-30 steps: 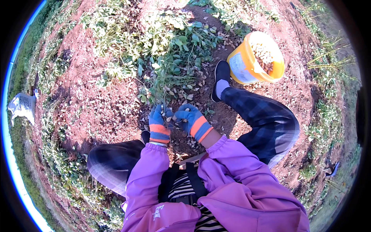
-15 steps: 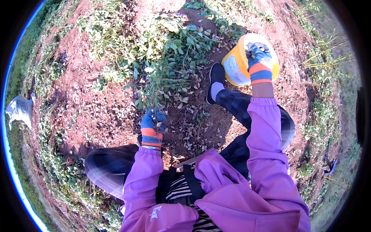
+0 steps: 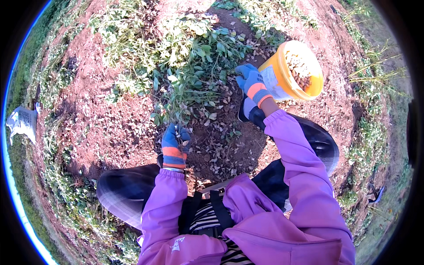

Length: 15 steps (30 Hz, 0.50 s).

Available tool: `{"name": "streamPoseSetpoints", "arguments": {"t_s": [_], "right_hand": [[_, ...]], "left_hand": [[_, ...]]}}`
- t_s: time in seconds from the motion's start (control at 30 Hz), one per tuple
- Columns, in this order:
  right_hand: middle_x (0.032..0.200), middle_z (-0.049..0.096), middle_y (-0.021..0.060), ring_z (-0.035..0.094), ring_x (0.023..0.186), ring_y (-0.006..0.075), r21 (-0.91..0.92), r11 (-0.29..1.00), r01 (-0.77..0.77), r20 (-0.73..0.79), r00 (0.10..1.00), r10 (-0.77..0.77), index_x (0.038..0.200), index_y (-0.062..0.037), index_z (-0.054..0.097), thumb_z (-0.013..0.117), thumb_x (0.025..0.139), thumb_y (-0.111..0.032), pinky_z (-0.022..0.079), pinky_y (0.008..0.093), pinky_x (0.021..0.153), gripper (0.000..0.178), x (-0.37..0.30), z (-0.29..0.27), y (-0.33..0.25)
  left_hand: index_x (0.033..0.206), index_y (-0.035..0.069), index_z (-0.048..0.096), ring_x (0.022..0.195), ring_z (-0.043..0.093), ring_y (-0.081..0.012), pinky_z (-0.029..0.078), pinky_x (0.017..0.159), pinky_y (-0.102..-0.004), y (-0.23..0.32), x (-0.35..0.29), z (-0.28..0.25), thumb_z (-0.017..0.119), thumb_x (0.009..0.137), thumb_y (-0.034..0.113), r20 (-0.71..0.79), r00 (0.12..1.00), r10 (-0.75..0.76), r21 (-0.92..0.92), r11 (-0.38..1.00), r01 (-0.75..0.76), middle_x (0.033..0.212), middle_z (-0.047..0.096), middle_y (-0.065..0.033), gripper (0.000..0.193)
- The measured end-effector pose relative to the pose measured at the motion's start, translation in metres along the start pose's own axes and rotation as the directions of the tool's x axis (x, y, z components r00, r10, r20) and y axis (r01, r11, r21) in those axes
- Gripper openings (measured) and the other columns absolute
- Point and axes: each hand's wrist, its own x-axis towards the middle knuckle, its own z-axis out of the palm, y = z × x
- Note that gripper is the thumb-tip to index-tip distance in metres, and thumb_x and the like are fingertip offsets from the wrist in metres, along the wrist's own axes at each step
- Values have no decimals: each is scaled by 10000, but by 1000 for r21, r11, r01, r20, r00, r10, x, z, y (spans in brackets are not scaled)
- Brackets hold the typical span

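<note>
My left hand (image 3: 176,142), in a blue and orange knit glove, is closed around the root end of a peanut plant (image 3: 181,99). The plant's stems and green leaves stretch away from the fist over the ground. Beside a yellow bucket (image 3: 285,75), my right hand (image 3: 251,79) wears a matching glove. Its fingers point left, slightly apart, and nothing shows in them. Pale peanuts (image 3: 298,70) in their shells lie inside the bucket, which leans a little.
A heap of leafy plants (image 3: 185,42) covers the soil ahead. My shoe (image 3: 241,110) is beside the bucket, partly behind my right arm. A white sack (image 3: 22,123) lies far left. Dry leaves litter the reddish soil (image 3: 97,106).
My right hand has moved from above the bucket to its left side, letting go of peanuts into it. My left hand has stayed in place with the plant.
</note>
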Motion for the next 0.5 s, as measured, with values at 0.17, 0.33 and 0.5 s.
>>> {"name": "streamPoseSetpoints", "arguments": {"t_s": [0.17,0.33,0.5], "right_hand": [[1134,505,149,523,983,323,1,966,-257,313,918,244,1082,-42,535,622,698,-147,435,379,809,407,-29,88,33],[1259,399,143,380,1135,382,-305,919,-250,370,858,356,1192,-88,456,665,671,-214,374,425,916,575,-28,124,25],[1267,377,133,353,1160,376,-473,840,-267,386,794,470,1206,-129,450,641,678,-169,388,448,903,563,-25,144,26]], "left_hand": [[778,45,507,440,480,-143,390,390,-247,-9,1,5,536,840,296,-149,981,125,249,965,-85,590,515,-44,260],[787,63,525,432,491,-140,394,390,-251,-11,5,-12,549,834,333,-172,962,214,383,914,-134,568,519,-40,275],[770,68,532,411,471,-140,374,366,-251,-13,9,-12,537,831,385,-109,968,226,475,867,-149,547,511,-48,323]]}}
